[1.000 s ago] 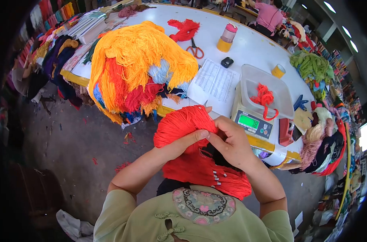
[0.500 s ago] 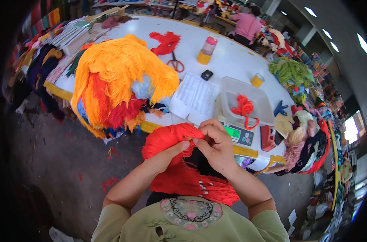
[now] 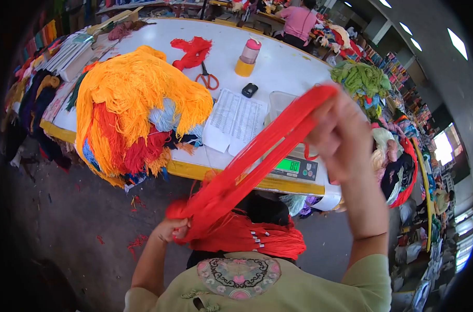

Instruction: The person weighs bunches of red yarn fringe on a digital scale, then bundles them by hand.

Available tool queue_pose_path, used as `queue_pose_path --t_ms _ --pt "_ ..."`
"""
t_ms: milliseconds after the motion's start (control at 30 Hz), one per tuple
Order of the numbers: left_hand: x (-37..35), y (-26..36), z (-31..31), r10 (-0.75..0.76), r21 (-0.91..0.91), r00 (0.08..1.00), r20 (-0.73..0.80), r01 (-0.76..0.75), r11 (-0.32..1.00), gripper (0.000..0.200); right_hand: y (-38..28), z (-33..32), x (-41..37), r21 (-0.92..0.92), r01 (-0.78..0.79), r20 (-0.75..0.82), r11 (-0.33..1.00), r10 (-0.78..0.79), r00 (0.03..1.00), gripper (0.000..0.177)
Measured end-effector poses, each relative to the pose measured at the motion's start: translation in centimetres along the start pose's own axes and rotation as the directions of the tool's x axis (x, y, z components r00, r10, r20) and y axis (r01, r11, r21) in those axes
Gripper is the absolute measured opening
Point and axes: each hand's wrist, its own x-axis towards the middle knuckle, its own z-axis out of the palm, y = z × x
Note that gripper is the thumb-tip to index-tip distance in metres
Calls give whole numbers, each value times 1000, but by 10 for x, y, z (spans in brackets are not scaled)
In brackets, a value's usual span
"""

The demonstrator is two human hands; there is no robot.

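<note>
A long red yarn skein [image 3: 247, 161] is stretched on a slant between my two hands. My left hand [image 3: 171, 230] is closed round its lower, bunched end. Higher up at the right, my right hand [image 3: 338, 132] holds the other end; its fingers are blurred by motion. More red yarn [image 3: 247, 236] with small white tags lies across my lap below the skein. Behind the raised end, a digital scale [image 3: 299, 169] with a green display carries a clear plastic tub [image 3: 280, 101], largely hidden by the yarn and my right hand.
Orange yarn [image 3: 137, 88] is heaped at the table's left. A printed sheet [image 3: 236, 119], scissors [image 3: 208, 79], a small black device [image 3: 250, 90] and a pink-and-yellow container [image 3: 248, 57] lie on the white table [image 3: 169, 34]. Green yarn [image 3: 361, 80] is piled at right. A person in pink [image 3: 299, 22] sits beyond.
The gathered red skein has been pulled out long. My right hand has moved up and right with one end, my left hand down and left with the other. The view has shifted slightly.
</note>
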Motion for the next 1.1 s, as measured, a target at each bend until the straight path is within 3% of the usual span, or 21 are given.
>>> queue_pose_path --t_ms 67,133,167,233,333,433,500,600,667,700,733,767,800,833,867,933,1033,1100 --pt "-8 -43 -43 -53 -149 968 -244 17 989 21 -44 3 24 3 110 -169 994 -108 980 29" --pt "-12 -135 -139 -122 -179 884 -452 44 983 14 -98 -40 72 37 278 80 960 -280 957 20" --pt "-16 -162 -167 -153 -200 803 -577 43 979 13 -124 -46 87 55 342 -18 938 -342 940 24" --pt "-26 -183 -192 -183 -248 623 -760 -19 968 11 -167 -66 117 -78 486 -164 870 -492 855 25" --pt "-40 -184 -208 -160 -253 425 -891 -172 952 10 -228 -91 148 -266 615 -271 742 -670 691 27" --pt "-55 -170 -213 -94 -198 325 -941 -304 932 8 -272 -122 154 -325 660 -275 678 -735 620 28" --pt "-60 -156 -212 -30 -155 318 -948 -376 914 7 -288 -142 150 -299 672 -273 678 -735 620 27" --pt "-66 -120 -193 72 -116 397 -915 -429 896 7 -226 -126 123 -446 537 -415 716 -697 585 25" --pt "-64 -80 -148 182 -76 454 -873 -494 866 11 -173 -160 103 -673 264 -283 691 -570 771 19" --pt "-63 -61 -126 236 -62 478 -846 -528 847 13 -134 -155 83 -776 8 -366 630 -460 809 17" --pt "-63 -45 -109 269 -58 483 -834 -560 826 14 -89 -170 64 -852 -97 -308 515 -342 888 20" --pt "-63 -31 -93 302 -56 485 -821 -594 802 16 -53 -177 41 -983 -182 -183 19 -123 975 30" --pt "-64 -18 -80 337 -53 484 -807 -629 775 18 7 -200 15 -984 -34 -62 174 -158 986 24" --pt "-68 -7 -68 386 -37 498 -777 -647 761 19 20 -159 -12 -974 -140 -139 -178 -16 990 21" --pt "-72 1 -57 433 -22 508 -745 -666 745 20 41 -159 -33 -927 -99 -130 -361 64 989 27" --pt "-77 16 -41 503 14 492 -710 -705 709 21 60 -149 -69 -960 -5 -5 -279 -1 1000 31" --pt "-86 32 -24 563 28 461 -686 -756 654 22 71 -132 -97 -963 24 93 -270 -245 965 41" --pt "-88 43 -14 604 78 453 -656 -755 651 22 74 -132 -111 -974 -45 17 -221 -269 963 46"
